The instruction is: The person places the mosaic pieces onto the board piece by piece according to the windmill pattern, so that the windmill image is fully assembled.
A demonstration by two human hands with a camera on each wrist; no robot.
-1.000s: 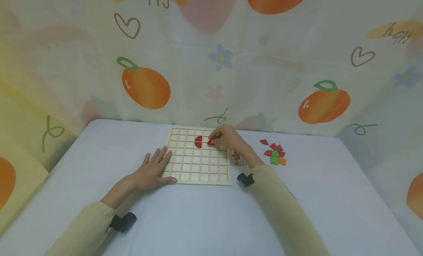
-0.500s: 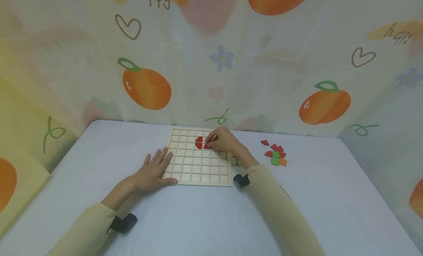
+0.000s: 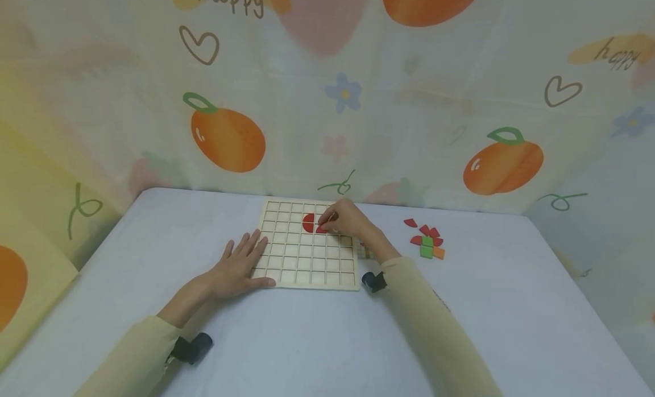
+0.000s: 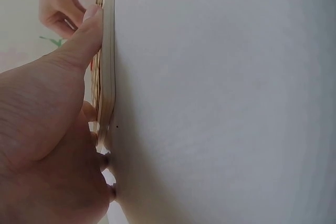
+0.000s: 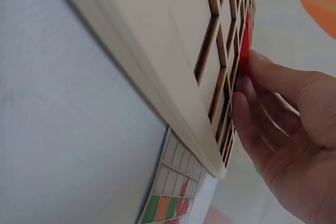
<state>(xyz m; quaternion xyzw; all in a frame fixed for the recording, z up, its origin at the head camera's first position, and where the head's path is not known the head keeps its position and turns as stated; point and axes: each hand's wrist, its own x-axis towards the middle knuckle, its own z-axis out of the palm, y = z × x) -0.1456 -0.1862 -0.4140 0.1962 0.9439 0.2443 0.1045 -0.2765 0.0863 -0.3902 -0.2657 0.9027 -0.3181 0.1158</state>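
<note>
The board was cream, with thin brown lines that made rows of squares. The red pieces on it were plain and bright. The loose pieces were red, green and orange. The little card had squares too, some green, orange or red. The tablecloth was plain white. The wall cloth was cream, with big oranges, brown hearts and a blue flower, yellow in the middle. Both sleeves were pale yellow.
</note>
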